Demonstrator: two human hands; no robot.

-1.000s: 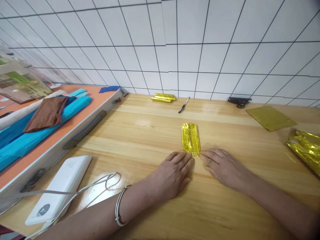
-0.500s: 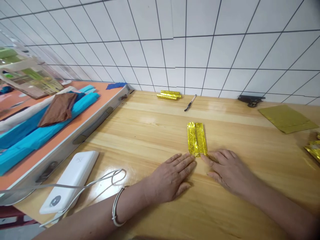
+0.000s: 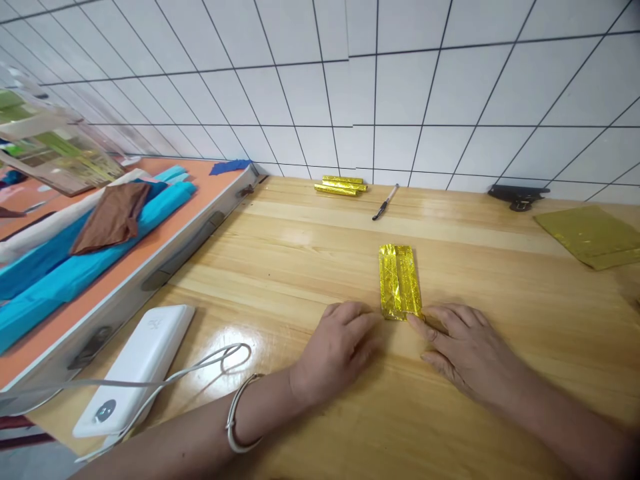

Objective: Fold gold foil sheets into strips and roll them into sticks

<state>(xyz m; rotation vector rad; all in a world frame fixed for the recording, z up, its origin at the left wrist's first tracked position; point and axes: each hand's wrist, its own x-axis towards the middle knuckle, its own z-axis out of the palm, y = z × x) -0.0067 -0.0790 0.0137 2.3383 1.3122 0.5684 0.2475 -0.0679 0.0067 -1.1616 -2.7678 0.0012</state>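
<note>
A strip of shiny gold foil paper (image 3: 400, 280) lies flat on the wooden table, its sides folded in to a seam down the middle. My right hand (image 3: 465, 340) rests palm down at its lower right corner, fingers spread, the index fingertip touching the bottom edge. My left hand (image 3: 343, 343), with a silver bangle on the wrist, is just left of the lower left corner. Its fingers are loosely bent and a little blurred, and it holds nothing I can see.
Rolled gold foil pieces (image 3: 341, 185) and a pen (image 3: 386, 203) lie near the tiled wall. A black clip (image 3: 519, 195) and a gold sheet (image 3: 593, 235) are at right. At left are a white power bank (image 3: 135, 370) with cable and an orange-topped surface (image 3: 165, 257) holding blue rolls.
My left hand has drawn back from the foil's bottom edge, and its fingers have gone from flat to bent. The right hand stays at the lower right corner. The view has shifted slightly.
</note>
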